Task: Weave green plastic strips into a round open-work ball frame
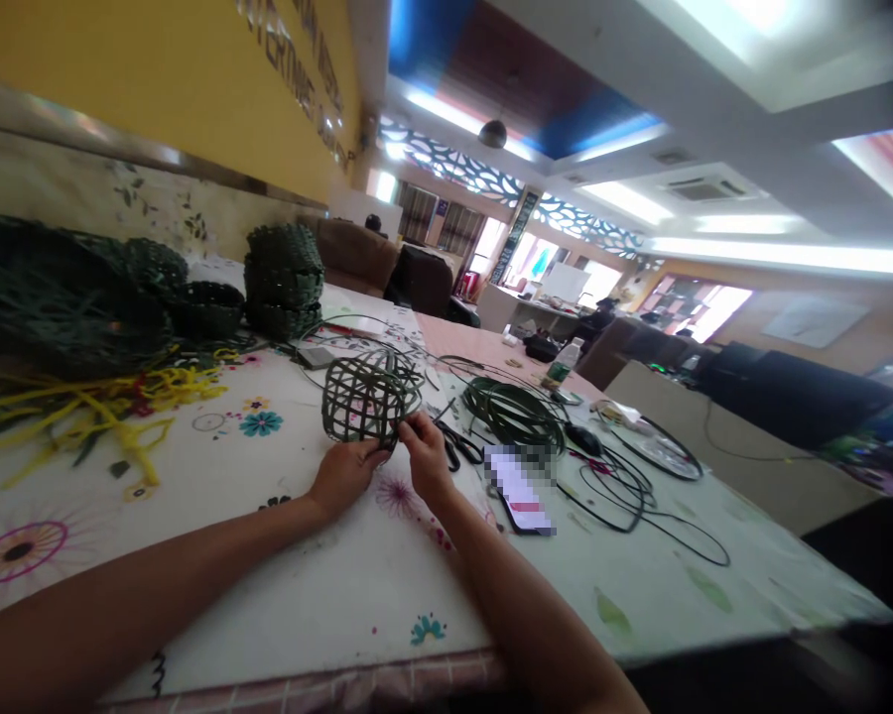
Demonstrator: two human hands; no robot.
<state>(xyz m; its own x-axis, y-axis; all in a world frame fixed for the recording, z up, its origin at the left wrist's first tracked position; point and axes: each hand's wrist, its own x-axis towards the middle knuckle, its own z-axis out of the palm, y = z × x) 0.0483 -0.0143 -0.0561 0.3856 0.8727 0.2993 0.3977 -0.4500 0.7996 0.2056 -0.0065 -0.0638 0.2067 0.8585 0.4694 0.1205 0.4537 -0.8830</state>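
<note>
A small open-weave basket of dark green strips stands on the flowered tablecloth in front of me. My left hand is closed on its lower near edge, thumb along the bottom strips. At the basket's right side, my right hand pinches with fingers pressed together against the weave; a strip end may lie between them, but it is too small to make out. Black-handled scissors lie just right of my right hand. Beyond them rests a coil of dark green strips.
Finished dark woven baskets are stacked at the back left, near yellow strips. To the right lie a phone, a computer mouse, loose black cable and a plastic bottle. Chairs and monitors stand beyond the table.
</note>
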